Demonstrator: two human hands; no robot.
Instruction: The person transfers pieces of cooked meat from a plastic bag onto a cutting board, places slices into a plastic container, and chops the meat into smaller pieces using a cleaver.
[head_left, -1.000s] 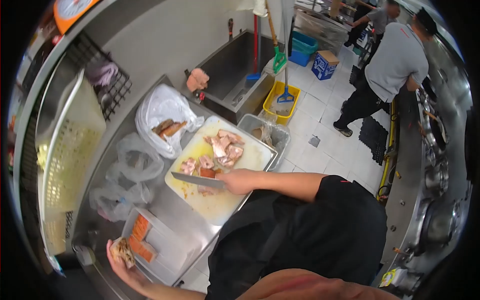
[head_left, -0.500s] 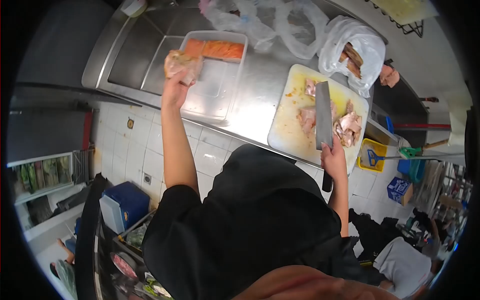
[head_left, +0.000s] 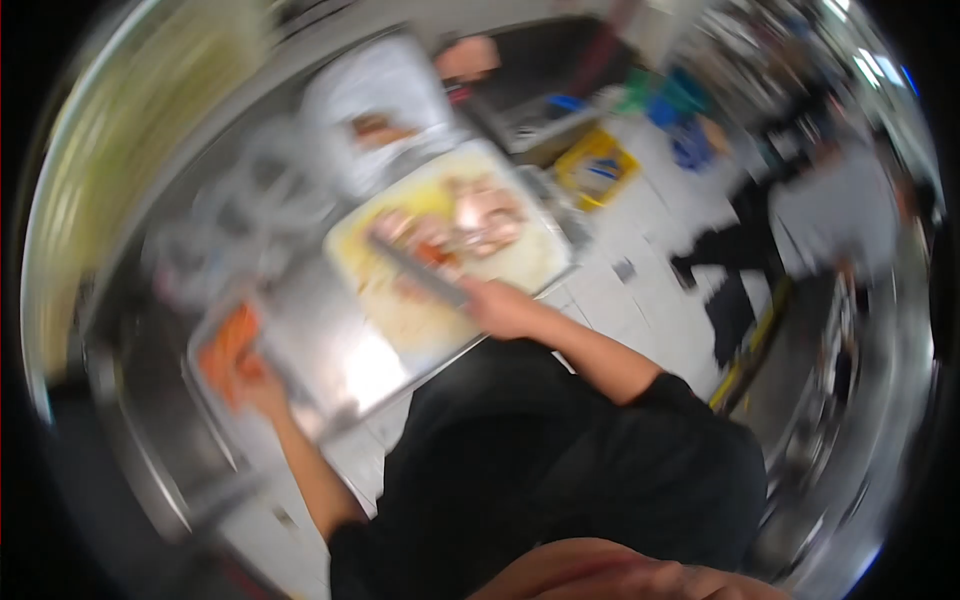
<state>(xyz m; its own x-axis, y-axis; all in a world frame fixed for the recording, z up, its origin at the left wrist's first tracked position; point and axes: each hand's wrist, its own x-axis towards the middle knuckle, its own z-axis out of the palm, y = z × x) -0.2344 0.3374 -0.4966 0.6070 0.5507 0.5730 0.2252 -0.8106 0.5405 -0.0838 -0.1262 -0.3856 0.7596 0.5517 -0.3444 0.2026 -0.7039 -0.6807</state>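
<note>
My right hand is closed around the handle of a cleaver, whose broad blade lies over the white cutting board. Pale pink chunks of raw flesh are heaped on the board beyond the blade, and a small orange-red bit shows near it. To the left, my left hand is down at a clear plastic tub, against the orange salmon-like pieces inside. Motion smears its fingers, so whether they grip a piece is unclear.
Behind the board stands a white plastic bag with brown contents. Crumpled clear bags lie on the steel counter. A yellow bin sits past the board's right end. A person in a pale top is farther right.
The view has swung, shifting the counter leftward and tilting it. My left hand, which held up a pale chunk, is now down at the tub's orange pieces. The cleaver stays in my right hand.
</note>
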